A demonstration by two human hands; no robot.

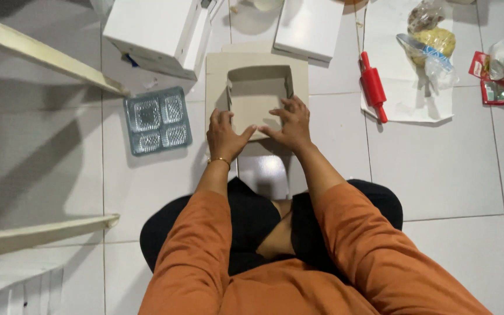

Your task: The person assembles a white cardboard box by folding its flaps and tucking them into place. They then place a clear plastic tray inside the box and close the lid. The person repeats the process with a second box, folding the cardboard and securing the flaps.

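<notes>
Beige cardboard box (258, 87), half folded, lies on the white tiled floor (438, 175) right in front of the seated person's knees. Both hands press on its near wall. Left hand (224, 135) flat on the near-left corner, fingers together and pointing away, thumb stretched toward the other hand; gold bracelet (219, 160) on that wrist. Right hand (290, 123) on the near-right part, fingers (291, 107) slightly apart and bent over the wall edge, thumb meeting the left thumb. Neither hand is clamped round the box, just pushing down. Orange sleeves, dark trousers, legs crossed.

Left of the box: clear plastic tray (158, 120) with four compartments, lying flat, near but not touching. Above it a white box (156, 32); another white box (309, 26) beyond the cardboard one. Right, well apart: red rolling pin (373, 87) partly on white paper (409, 99), with bagged dough (433, 41) on that paper. Red packets (491, 79) at far right. Cream wooden frame (42, 55) at left.
</notes>
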